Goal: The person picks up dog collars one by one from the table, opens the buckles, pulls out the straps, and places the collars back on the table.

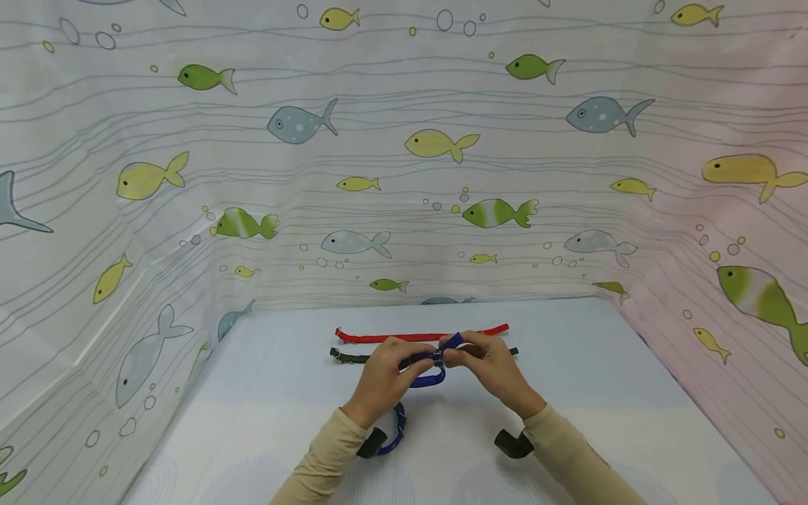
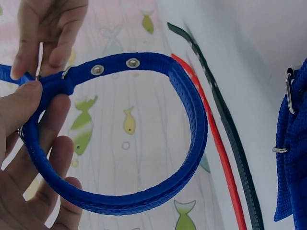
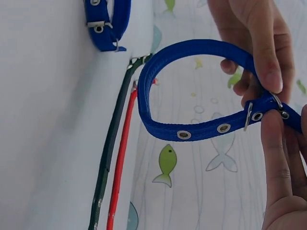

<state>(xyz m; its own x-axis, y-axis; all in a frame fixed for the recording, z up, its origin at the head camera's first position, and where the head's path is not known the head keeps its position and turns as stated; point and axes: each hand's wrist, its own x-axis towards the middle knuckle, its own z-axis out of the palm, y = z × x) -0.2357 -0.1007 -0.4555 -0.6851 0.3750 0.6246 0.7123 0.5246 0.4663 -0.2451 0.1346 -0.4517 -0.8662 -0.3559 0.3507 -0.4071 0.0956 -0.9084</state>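
A blue dog collar [image 1: 428,381] with metal eyelets is held up in a loop between both hands. My left hand [image 1: 387,375] pinches it near the buckle [image 3: 277,101], the thumb pressing on the blue webbing. Opposite, my right hand [image 1: 489,361] pinches the strap's end part just past the buckle. In the right wrist view the strap overlaps itself there, running under a metal keeper [image 3: 248,116]. The loop hangs below the fingers in the head view. The left wrist view shows the left hand's other fingers spread behind the collar.
Behind the hands, a red collar [image 1: 404,338] and a dark green collar [image 1: 350,358] lie stretched out side by side on the pale table [image 1: 454,428]. Another blue collar [image 1: 400,428], buckled into a ring, lies near my left wrist. Fish-printed curtains [image 1: 404,203] surround the table.
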